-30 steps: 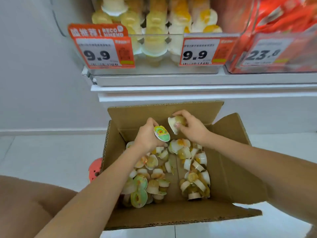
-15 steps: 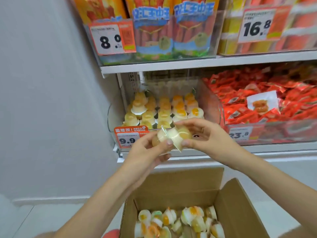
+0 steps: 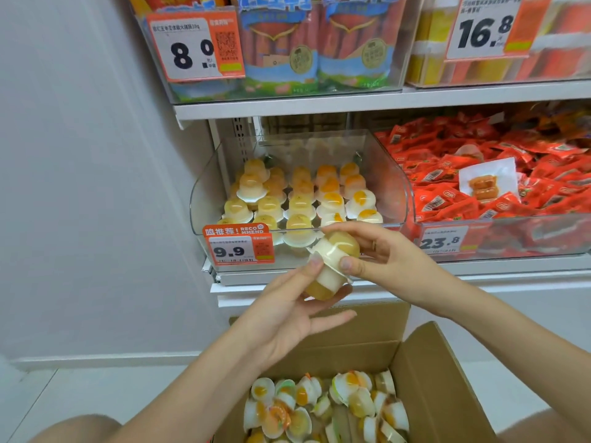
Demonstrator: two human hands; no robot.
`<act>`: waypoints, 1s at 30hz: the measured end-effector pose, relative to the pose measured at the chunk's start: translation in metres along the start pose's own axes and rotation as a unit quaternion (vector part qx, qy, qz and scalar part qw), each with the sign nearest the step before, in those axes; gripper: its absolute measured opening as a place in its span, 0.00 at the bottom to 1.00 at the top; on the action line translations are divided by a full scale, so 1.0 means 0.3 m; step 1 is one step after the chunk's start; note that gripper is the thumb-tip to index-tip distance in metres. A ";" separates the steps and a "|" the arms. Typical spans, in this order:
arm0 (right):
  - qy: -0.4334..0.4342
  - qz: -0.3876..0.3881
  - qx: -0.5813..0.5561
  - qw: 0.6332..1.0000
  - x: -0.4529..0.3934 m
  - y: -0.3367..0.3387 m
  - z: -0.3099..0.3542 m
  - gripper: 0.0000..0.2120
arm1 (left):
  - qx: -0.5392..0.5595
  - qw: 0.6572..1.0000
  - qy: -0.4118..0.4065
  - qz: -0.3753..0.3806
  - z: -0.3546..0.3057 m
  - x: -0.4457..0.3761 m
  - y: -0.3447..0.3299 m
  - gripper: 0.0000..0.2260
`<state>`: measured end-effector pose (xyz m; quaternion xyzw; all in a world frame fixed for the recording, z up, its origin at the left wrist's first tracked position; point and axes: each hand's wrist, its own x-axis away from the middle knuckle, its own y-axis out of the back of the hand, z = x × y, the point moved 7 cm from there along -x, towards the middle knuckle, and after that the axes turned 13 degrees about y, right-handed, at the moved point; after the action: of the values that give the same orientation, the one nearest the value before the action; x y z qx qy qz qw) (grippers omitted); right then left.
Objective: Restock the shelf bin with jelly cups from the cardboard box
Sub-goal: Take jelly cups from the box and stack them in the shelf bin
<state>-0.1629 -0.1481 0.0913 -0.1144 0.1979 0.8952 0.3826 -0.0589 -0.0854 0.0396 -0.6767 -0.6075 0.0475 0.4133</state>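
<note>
My left hand (image 3: 281, 318) pinches a yellow jelly cup (image 3: 321, 282) between thumb and forefinger, its other fingers stretched out. My right hand (image 3: 387, 260) grips a second jelly cup (image 3: 342, 247) from above. The two cups meet at their white lids, just in front of the clear shelf bin (image 3: 204, 193). Rows of jelly cups (image 3: 300, 203) stand upside down in that bin. The open cardboard box (image 3: 431, 378) is below my arms, with several loose jelly cups (image 3: 319, 407) lying in it.
An orange 9.9 price tag (image 3: 238, 247) hangs on the bin's front. A bin of red snack packets (image 3: 479, 187) sits to the right. Sausage packs (image 3: 313, 43) fill the shelf above. A white wall (image 3: 96, 187) closes the left side.
Both hands lifted a jelly cup each out of the box and brought them together in front of the bin. My view tilted up from the box to the shelf.
</note>
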 end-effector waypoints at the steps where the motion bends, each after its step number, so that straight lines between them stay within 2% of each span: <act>1: -0.006 0.003 -0.013 1.000 0.001 -0.003 -0.003 0.22 | 0.022 1.000 0.007 0.004 0.005 -0.001 -0.005 0.14; 7: -0.039 0.044 -0.047 0.997 0.002 -0.003 -0.028 0.26 | 0.137 0.990 0.032 0.030 0.000 -0.001 -0.014 0.28; 11: -0.030 0.046 -0.038 0.998 0.006 -0.008 -0.025 0.28 | 0.119 0.991 0.052 0.024 0.001 -0.006 0.001 0.30; 15: -0.011 0.045 -0.013 0.999 0.009 -0.021 -0.016 0.25 | 0.085 0.993 0.079 0.008 0.023 -0.011 0.019 0.28; 19: -0.008 0.039 0.003 0.999 -0.001 -0.030 -0.021 0.23 | 0.093 0.990 0.101 0.029 0.025 -0.004 0.016 0.29; 22: -0.009 0.034 0.034 0.999 -0.032 -0.035 -0.028 0.23 | 0.054 0.991 0.115 -0.037 0.006 0.004 0.057 0.26; 25: 0.003 -0.035 0.091 0.995 -0.129 0.007 -0.021 0.23 | -0.033 0.981 0.109 -0.154 -0.075 0.019 0.169 0.24; 28: 0.043 -0.097 0.148 0.983 -0.310 0.046 -0.001 0.24 | 0.006 0.967 0.071 -0.243 -0.181 0.056 0.279 0.16; 30: 0.056 -0.068 0.206 0.975 -0.454 0.022 0.000 0.26 | 0.015 0.955 0.048 -0.291 -0.226 0.082 0.328 0.10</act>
<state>-0.0750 -0.2393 0.1415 -0.0963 0.3910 0.7990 0.4466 0.0628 -0.0904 0.0339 -0.4655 -0.7571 -0.0984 0.4477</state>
